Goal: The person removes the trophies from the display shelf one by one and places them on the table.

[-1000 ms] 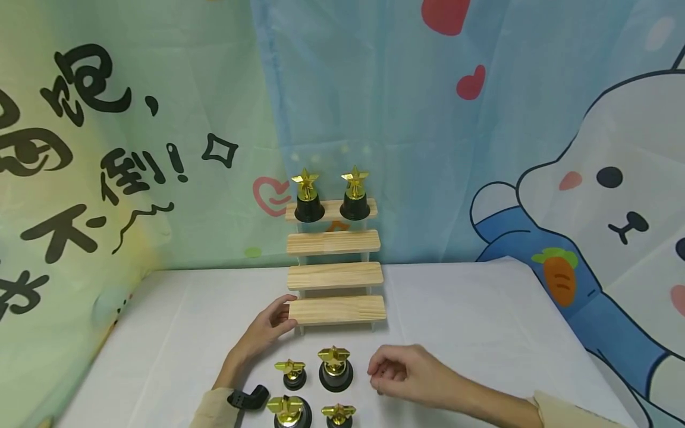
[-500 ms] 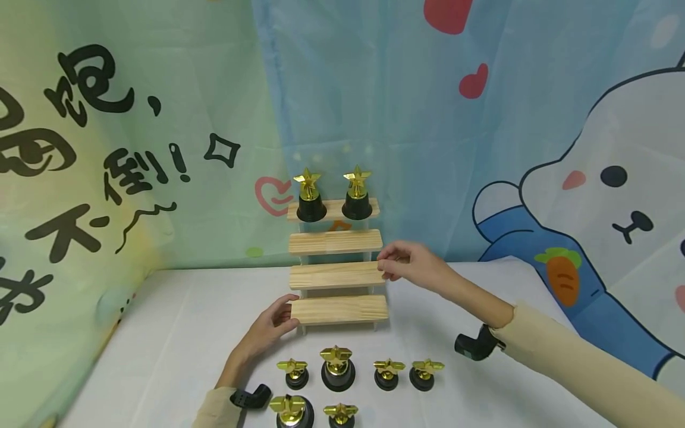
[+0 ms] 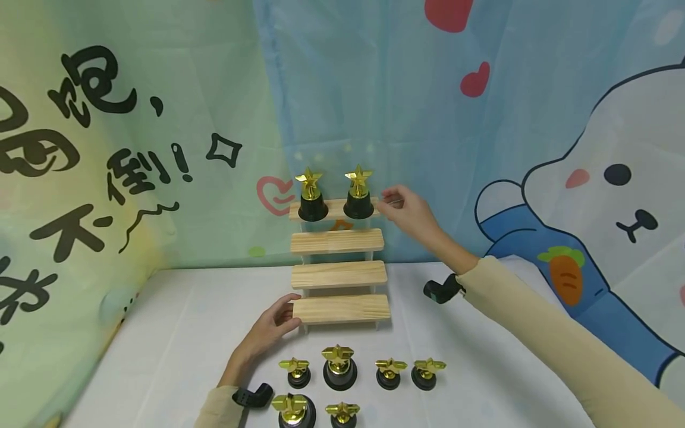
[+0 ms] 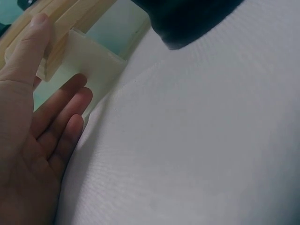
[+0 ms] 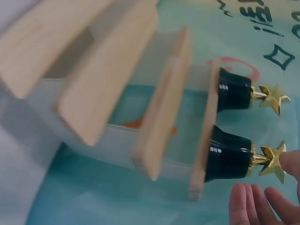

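Note:
A stepped display stand (image 3: 339, 275) with pale wooden shelves stands on the white table. My left hand (image 3: 272, 324) holds the left end of its lowest shelf; the left wrist view shows the thumb (image 4: 30, 47) along the board and the other fingers beside the clear side support (image 4: 89, 61). Two gold star trophies with black bases, a left one (image 3: 312, 199) and a right one (image 3: 358, 196), stand upright on the top shelf. My right hand (image 3: 409, 214) is just right of the right trophy, fingers parted around nothing. In the right wrist view its thumb (image 5: 291, 163) overlaps the star.
Several more star trophies stand on the table in front of the stand, such as a large one (image 3: 339, 371), a small one (image 3: 390, 374) and another large one (image 3: 295, 410). A printed cloth backdrop (image 3: 428, 119) hangs right behind the stand.
My right hand has risen from the table by the front trophies, past the stand's right side, to the top shelf. The left hand stays on the lowest shelf; the trophies have not moved.

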Tool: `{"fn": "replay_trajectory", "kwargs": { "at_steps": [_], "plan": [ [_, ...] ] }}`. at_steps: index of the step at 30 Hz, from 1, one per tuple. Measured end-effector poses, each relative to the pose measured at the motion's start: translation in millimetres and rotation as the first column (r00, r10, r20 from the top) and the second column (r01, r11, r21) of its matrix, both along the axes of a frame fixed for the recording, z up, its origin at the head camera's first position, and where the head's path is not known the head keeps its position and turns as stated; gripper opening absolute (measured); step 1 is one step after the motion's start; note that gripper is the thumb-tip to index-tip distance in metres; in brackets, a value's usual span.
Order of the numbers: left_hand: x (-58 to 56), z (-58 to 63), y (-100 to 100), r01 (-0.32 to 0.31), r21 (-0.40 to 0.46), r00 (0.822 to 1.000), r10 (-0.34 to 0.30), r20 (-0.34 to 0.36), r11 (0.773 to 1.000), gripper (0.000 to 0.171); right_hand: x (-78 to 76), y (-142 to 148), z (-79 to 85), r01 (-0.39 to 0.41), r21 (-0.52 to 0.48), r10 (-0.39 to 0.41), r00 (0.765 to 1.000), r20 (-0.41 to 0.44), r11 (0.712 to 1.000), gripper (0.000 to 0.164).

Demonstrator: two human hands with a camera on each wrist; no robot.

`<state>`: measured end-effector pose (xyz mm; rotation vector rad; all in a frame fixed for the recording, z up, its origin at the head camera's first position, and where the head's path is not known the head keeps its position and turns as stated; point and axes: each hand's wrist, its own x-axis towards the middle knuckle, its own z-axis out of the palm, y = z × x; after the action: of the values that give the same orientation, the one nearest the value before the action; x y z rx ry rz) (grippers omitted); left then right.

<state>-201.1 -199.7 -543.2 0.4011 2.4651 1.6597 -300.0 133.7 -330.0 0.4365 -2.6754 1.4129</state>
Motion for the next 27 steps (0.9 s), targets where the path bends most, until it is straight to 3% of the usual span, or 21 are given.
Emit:
{"fn": "replay_trajectory", "kwargs": {
  "at_steps": [9,18,27],
  "plan": [
    [-0.3,-6.0,1,-0.005,-0.003,1.0,0.005,0.005,1.0,0.054,-25.3,-19,16.9,0.017,0.004,-0.017,1.0,-0.015,1.0,0.062],
    [-2.0,-2.5,2,-0.008,-0.015,1.0,0.007,-0.014,1.0,0.055,-43.9,-20,18.9,-0.029,0.06,0.034,0.996,-0.078,0.998,0.053],
    [-1.6,-2.8,0,-0.013,-0.026,1.0,0.012,-0.012,1.0,0.057,-47.5,-21,14.0,-0.022,0.07,0.029,0.995,-0.092,0.997,0.046]
  ]
}}
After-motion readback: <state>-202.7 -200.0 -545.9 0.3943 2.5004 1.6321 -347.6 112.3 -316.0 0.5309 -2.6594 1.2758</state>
